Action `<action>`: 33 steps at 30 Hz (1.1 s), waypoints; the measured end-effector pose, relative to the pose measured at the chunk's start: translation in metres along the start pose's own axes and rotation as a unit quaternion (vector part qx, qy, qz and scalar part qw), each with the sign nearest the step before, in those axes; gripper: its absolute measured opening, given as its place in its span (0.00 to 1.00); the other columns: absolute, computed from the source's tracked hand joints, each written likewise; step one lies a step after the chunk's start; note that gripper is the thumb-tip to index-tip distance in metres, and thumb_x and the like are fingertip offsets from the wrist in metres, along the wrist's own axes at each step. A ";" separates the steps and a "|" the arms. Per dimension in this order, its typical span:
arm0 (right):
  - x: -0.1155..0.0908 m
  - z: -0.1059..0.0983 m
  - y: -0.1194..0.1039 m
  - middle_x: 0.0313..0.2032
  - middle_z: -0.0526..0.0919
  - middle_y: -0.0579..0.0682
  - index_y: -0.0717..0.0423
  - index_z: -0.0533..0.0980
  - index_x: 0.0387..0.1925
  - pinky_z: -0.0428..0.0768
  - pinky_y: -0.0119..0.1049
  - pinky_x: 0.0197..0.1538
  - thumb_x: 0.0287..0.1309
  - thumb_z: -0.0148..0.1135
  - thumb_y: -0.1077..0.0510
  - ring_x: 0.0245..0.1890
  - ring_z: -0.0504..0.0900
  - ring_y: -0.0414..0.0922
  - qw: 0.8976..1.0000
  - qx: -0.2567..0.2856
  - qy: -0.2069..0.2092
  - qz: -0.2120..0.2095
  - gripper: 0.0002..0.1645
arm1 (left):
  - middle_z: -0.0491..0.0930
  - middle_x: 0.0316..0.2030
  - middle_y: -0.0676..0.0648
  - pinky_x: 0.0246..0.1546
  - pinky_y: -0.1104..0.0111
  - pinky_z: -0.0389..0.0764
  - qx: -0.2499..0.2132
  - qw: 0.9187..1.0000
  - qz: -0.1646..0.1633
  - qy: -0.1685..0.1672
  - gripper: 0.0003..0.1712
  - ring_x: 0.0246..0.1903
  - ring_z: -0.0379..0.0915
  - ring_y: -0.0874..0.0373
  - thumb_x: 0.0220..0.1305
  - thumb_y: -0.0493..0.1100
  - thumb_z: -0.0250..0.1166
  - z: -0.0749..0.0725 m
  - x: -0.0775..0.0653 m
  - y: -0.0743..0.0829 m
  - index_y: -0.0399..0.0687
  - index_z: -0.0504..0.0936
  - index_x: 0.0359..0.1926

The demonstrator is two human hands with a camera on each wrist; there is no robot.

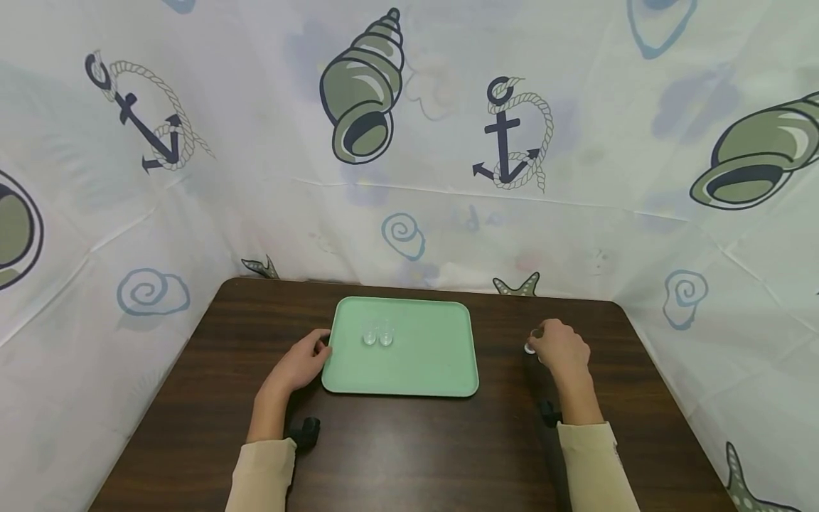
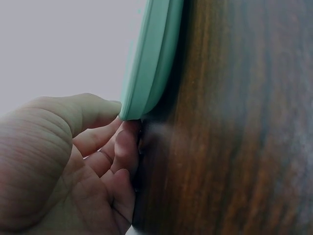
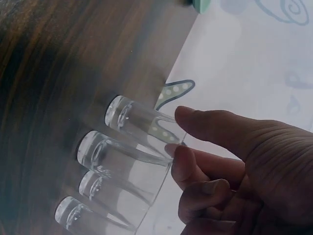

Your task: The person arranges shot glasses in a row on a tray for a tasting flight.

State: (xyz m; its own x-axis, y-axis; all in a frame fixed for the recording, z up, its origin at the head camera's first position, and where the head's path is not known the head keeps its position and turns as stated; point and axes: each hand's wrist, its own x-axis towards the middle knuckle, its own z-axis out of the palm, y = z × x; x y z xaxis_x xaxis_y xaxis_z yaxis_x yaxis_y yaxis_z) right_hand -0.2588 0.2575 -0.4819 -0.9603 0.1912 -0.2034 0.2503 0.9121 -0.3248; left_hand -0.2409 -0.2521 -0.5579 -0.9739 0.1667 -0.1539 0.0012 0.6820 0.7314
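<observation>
My left hand (image 1: 302, 363) holds the left edge of a light green tray (image 1: 422, 370), thumb on the rim and fingers curled below it, as the left wrist view shows. Two small clear shot glasses (image 1: 386, 336) stand side by side on the tray, left of its middle. Off to the right of the tray, my right hand (image 1: 561, 350) pinches the rim of a clear shot glass (image 3: 139, 117) between thumb and index finger. Beside it in the right wrist view are several more thick-bottomed shot glasses (image 3: 122, 152) on the table. From the head, my right hand mostly hides them.
The dark wooden table (image 1: 397, 455) ends at the back against a pale curtain (image 1: 441, 235) printed with shells and anchors. The same cloth hangs at both sides. A black strap with a small device (image 1: 306, 432) sits at the left wrist.
</observation>
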 end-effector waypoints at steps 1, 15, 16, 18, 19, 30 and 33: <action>0.000 0.000 0.000 0.48 0.89 0.64 0.66 0.78 0.65 0.80 0.54 0.39 0.73 0.65 0.49 0.38 0.85 0.57 1.000 0.000 -0.001 0.000 0.29 | 0.78 0.46 0.41 0.40 0.59 0.73 0.000 1.000 0.000 0.001 0.30 0.35 0.72 0.53 0.85 0.45 0.53 0.000 0.000 0.000 0.37 0.64 0.80; 0.002 0.005 0.002 0.51 0.88 0.65 0.66 0.80 0.63 0.80 0.51 0.36 0.74 0.66 0.46 0.37 0.84 0.56 1.000 -0.004 0.010 -0.004 0.30 | 0.77 0.45 0.42 0.40 0.59 0.72 0.000 1.000 -0.005 0.003 0.30 0.36 0.71 0.53 0.85 0.46 0.54 0.001 0.000 0.000 0.37 0.66 0.78; 0.002 0.005 0.003 0.51 0.88 0.66 0.66 0.80 0.63 0.80 0.51 0.37 0.74 0.66 0.46 0.37 0.84 0.56 1.000 -0.004 0.012 -0.005 0.30 | 0.77 0.45 0.42 0.41 0.59 0.72 0.000 1.000 -0.004 0.003 0.30 0.36 0.71 0.53 0.85 0.46 0.55 0.001 -0.001 0.000 0.37 0.66 0.78; 0.002 0.006 0.003 0.52 0.88 0.66 0.66 0.80 0.62 0.79 0.52 0.37 0.74 0.66 0.45 0.37 0.84 0.56 1.000 -0.004 0.016 -0.005 0.30 | 0.77 0.45 0.43 0.41 0.59 0.72 0.000 1.000 -0.001 0.002 0.30 0.37 0.71 0.53 0.84 0.46 0.56 0.001 -0.001 0.001 0.36 0.66 0.78; 0.002 0.006 0.003 0.51 0.88 0.66 0.66 0.80 0.62 0.79 0.52 0.37 0.74 0.66 0.45 0.37 0.83 0.57 1.000 -0.004 0.017 -0.005 0.30 | 0.77 0.45 0.43 0.41 0.59 0.72 -0.001 1.000 -0.001 0.002 0.30 0.37 0.71 0.53 0.84 0.46 0.57 0.001 0.000 0.001 0.36 0.66 0.78; -0.001 0.012 -0.001 0.53 0.89 0.64 0.60 0.83 0.61 0.79 0.50 0.33 0.71 0.66 0.35 0.35 0.85 0.56 0.997 0.001 0.071 -0.031 0.35 | 0.78 0.46 0.42 0.41 0.59 0.73 0.003 1.000 -0.004 0.005 0.31 0.37 0.72 0.53 0.85 0.46 0.55 0.001 0.001 -0.001 0.37 0.66 0.79; -0.001 0.015 -0.003 0.53 0.89 0.64 0.58 0.84 0.60 0.78 0.50 0.31 0.70 0.66 0.33 0.33 0.85 0.56 0.996 0.000 0.084 -0.036 0.36 | 0.78 0.47 0.42 0.42 0.58 0.74 0.005 1.000 -0.005 0.008 0.30 0.38 0.72 0.53 0.85 0.47 0.54 0.002 0.002 -0.001 0.37 0.66 0.79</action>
State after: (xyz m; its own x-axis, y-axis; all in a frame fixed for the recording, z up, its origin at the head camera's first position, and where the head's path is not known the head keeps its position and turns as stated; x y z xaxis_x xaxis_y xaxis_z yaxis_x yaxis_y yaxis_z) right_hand -0.2567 0.2490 -0.4939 -0.9829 0.1826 -0.0229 0.1797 0.9258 -0.3327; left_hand -0.2424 -0.2516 -0.5604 -0.9773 0.1487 -0.1509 -0.0065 0.6910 0.7229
